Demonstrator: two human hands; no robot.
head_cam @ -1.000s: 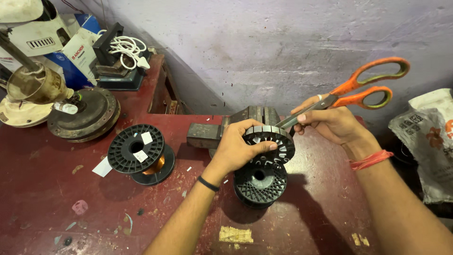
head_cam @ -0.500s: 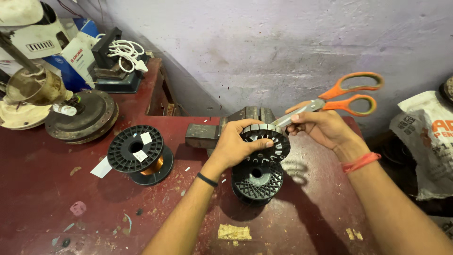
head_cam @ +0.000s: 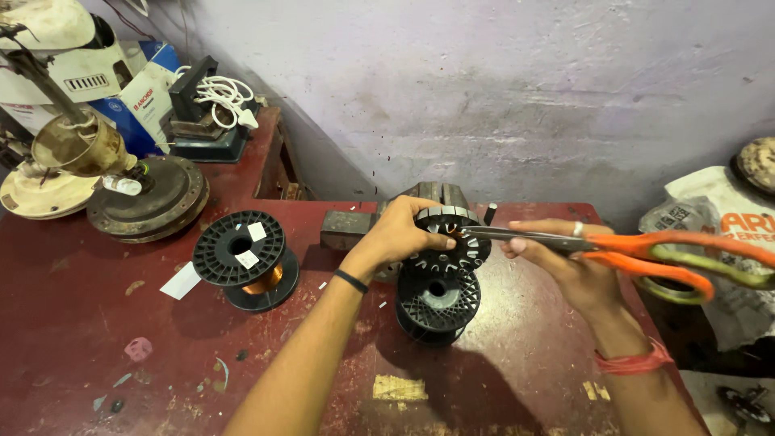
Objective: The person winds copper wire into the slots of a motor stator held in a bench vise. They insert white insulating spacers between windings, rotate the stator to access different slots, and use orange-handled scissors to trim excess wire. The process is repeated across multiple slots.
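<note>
My left hand grips a round black slotted motor core and holds it upright above a black wire spool standing on the red table. My right hand holds orange-handled scissors flat, blades pointing left. The blade tips touch the top slots of the core, near my left thumb. An orange band is on my right wrist, a black band on my left.
A second black spool with copper wire lies left of centre beside a white paper slip. A metal vise stands behind the core. Fan motor parts, boxes and a white cable crowd the back left. Bags sit at right.
The scissors have swung down from a raised tilt to lie level, with their tips now at the core's slots. My left hand keeps its hold on the core.
</note>
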